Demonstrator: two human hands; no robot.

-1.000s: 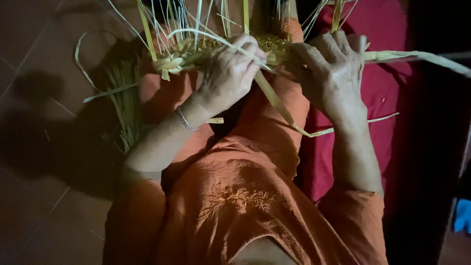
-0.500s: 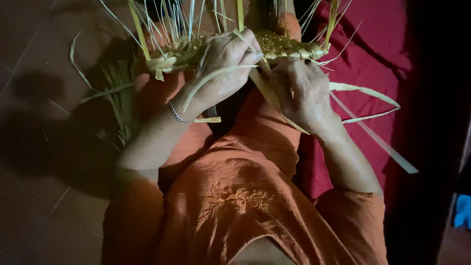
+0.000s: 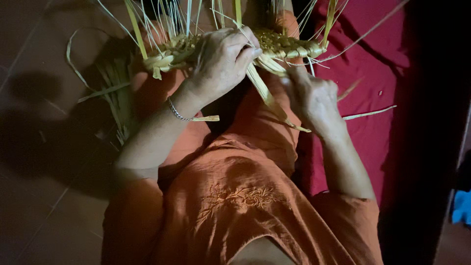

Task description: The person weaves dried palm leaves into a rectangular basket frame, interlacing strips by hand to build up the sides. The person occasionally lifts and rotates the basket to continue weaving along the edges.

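- My left hand (image 3: 223, 61) was closed over the woven leaf band (image 3: 274, 45), which lay across my knees.
- My right hand (image 3: 314, 98) pinched a long leaf strip (image 3: 267, 95) just under it.
- I judged the strip needed pulling snug and flat.
- Loose strips (image 3: 110, 91) lay on the floor, a red cloth (image 3: 378, 73) beside me. Thin upright ends crowded my fingers.

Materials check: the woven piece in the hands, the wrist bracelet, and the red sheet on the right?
Woven band: looks like dried palm leaf or similar plant strips, matte straw-yellow, with flat ribbon ends and thin ribs sticking out. Left hand grips it; right hand pinches a strand.
Bracelet: probably metal, a thin silvery glinting chain.
Red sheet: seemingly fabric, matte, softly creased.
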